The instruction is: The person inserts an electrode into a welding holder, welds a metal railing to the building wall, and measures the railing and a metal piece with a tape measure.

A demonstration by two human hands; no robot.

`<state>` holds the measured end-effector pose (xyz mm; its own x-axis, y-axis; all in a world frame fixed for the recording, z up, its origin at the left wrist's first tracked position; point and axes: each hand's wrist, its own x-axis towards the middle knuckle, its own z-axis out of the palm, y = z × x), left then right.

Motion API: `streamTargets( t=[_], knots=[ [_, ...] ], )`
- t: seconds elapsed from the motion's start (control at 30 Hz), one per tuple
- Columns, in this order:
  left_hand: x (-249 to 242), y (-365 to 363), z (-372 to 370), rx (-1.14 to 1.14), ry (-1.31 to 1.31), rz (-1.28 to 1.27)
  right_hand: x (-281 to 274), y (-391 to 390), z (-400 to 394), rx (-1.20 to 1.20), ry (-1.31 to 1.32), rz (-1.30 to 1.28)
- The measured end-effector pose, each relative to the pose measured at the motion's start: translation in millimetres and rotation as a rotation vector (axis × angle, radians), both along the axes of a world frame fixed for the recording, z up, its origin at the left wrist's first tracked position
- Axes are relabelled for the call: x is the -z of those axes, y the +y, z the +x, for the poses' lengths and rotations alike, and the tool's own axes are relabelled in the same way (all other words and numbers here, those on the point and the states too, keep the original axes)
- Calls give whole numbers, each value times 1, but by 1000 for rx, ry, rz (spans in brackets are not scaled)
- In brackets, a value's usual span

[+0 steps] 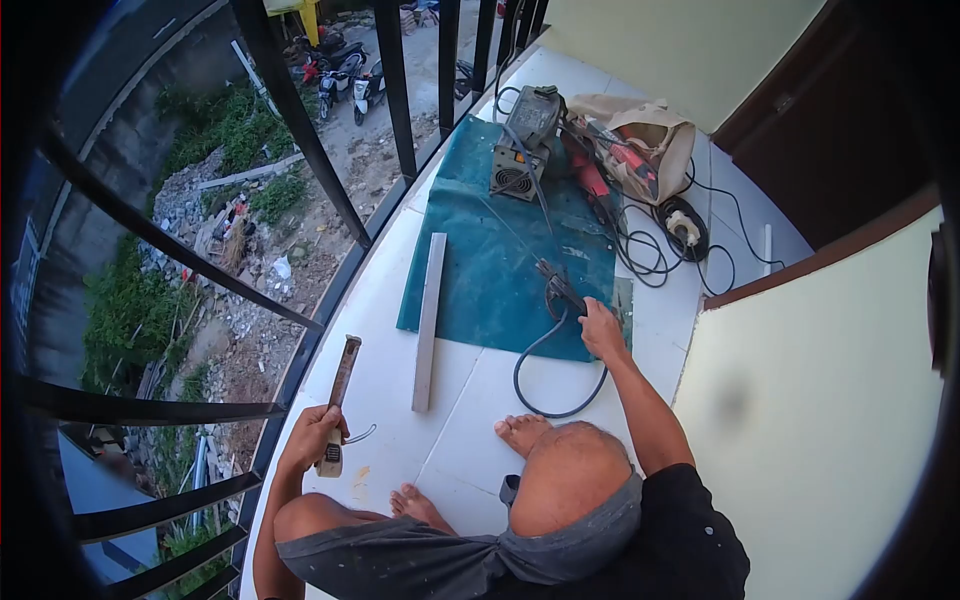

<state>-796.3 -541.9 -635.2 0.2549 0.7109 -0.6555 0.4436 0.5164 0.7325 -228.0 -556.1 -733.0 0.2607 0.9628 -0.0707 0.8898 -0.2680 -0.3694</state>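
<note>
My left hand (314, 437) is closed around what looks like a tape measure (343, 378), with a worn brown strip standing out above the fist and a pale case below. A thin cord loop (362, 434) hangs beside it. My right hand (601, 330) grips a dark welding electrode holder (561, 287) over the green mat, its jaws pointing away from me. A thin electrode rod (512, 236) runs forward from the jaws. The holder's cable (527, 352) curves down onto the white tiles. Between my hands lies a square metal tube (430, 320), partly on the mat.
The green mat (470, 275) carries a welding machine (530, 140). Red power tools (590, 175) and a beige bag (650, 125) lie beside it, near tangled black cords (650, 262). A black railing (385, 215) borders the left; a pale wall (810, 370) stands right.
</note>
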Motion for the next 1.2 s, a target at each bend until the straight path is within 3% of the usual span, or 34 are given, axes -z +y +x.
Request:
streamTargets(
  t=[0.13, 0.27, 0.47, 0.63, 0.73, 1.0, 1.2],
  knots=[
    [-23, 11, 2, 103, 128, -69, -24, -35, 48, 150, 62, 25],
    [-29, 38, 22, 220, 206, -125, -42, -44, 112, 106, 67, 47],
    [-37, 76, 83, 346, 225, -212, -59, -35, 139, -262, 108, -23],
    [-33, 90, 119, 389, 193, -246, -60, -80, 149, 24, 362, -108],
    [-19, 95, 131, 373, 182, -259, -41, -95, 167, 430, 340, 28],
    [8, 73, 203, 344, 94, -272, 4, -10, 238, 415, 70, 53],
    [32, 40, 230, 292, 7, -268, 11, 10, 238, 400, -60, 6]
  ],
)
